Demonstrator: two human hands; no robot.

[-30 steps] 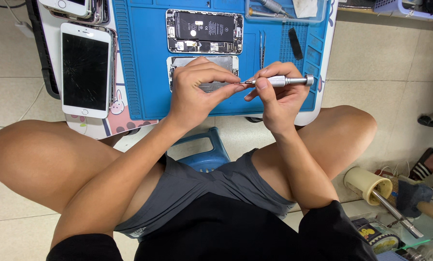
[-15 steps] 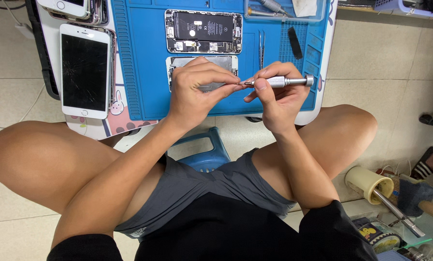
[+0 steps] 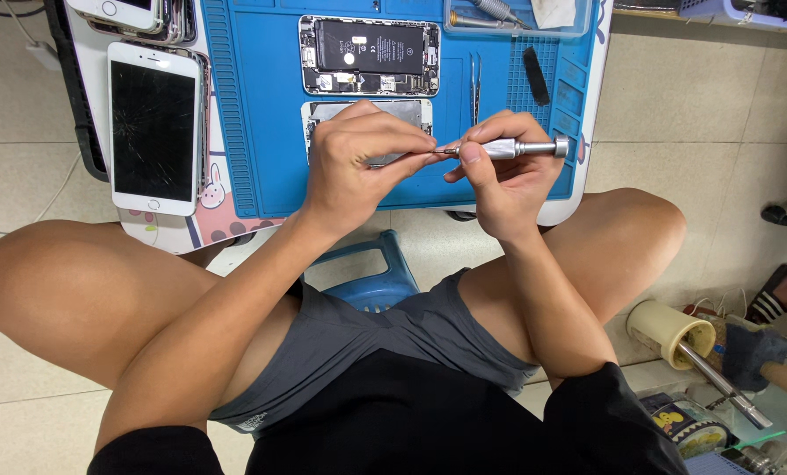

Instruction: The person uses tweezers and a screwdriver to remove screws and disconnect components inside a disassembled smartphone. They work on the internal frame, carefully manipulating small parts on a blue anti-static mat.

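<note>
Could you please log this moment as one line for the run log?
right hand: holds silver screwdriver level | left hand: pinches its tip | under hands: grey phone part on blue mat | opened phone beyond

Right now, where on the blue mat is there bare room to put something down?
Bare mat lies between the cracked white phone and the opened phone. Another bare patch sits below both hands, near the mat's front edge. It is crowded around the tweezers, tray and screwdriver.

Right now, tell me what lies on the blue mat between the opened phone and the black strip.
In the head view, a pair of tweezers lies between the opened phone and the black strip, on the blue mat.
</note>
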